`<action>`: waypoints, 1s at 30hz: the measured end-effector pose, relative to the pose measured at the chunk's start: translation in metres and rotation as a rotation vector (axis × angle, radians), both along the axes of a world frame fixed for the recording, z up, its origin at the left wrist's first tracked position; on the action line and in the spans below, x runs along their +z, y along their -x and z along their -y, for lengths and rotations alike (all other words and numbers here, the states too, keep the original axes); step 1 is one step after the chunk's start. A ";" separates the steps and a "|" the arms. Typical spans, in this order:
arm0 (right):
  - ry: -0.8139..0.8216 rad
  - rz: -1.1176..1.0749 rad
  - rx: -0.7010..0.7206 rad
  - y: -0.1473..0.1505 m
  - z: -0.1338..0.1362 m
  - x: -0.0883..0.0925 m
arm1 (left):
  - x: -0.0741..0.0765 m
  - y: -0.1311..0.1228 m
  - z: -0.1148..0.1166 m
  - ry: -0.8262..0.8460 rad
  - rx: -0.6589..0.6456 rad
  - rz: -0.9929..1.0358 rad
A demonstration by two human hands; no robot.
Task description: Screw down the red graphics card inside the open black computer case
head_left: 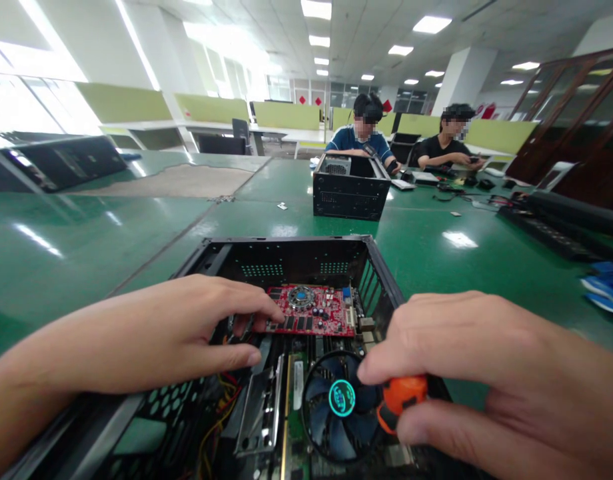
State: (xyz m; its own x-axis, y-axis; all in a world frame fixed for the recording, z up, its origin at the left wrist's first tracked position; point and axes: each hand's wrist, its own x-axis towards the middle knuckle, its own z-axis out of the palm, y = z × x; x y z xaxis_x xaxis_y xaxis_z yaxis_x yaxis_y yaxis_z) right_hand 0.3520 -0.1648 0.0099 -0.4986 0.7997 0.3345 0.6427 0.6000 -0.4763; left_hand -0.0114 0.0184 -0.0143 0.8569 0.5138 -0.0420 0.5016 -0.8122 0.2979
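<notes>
An opened black computer case (pixel 306 241) lies before me. Inside it a red graphics card (pixel 314 310) with a small round fan sits near the far wall. My left hand (pixel 196 333) reaches in from the left. Its fingertips are at the card's left end, thumb spread apart, the other fingers partly hidden. In my right hand (pixel 466 360), thumb and fingers close around an orange and black handle, apparently a screwdriver (pixel 409 390), over the right side of the case. Its shaft and tip are hidden. Just left of the handle is a black cooling fan (pixel 331 427) with a turquoise label.
A metal drive bracket (pixel 261 407) and coloured wires (pixel 214 420) lie inside the case. Across the green table (pixel 266 253) stands another case (pixel 351 197), with two people seated beyond. Black equipment (pixel 561 220) and blue items (pixel 609 287) are at the right.
</notes>
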 end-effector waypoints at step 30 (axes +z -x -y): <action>0.236 -0.279 0.126 0.046 -0.013 -0.014 | 0.008 -0.010 0.009 0.036 -0.025 -0.031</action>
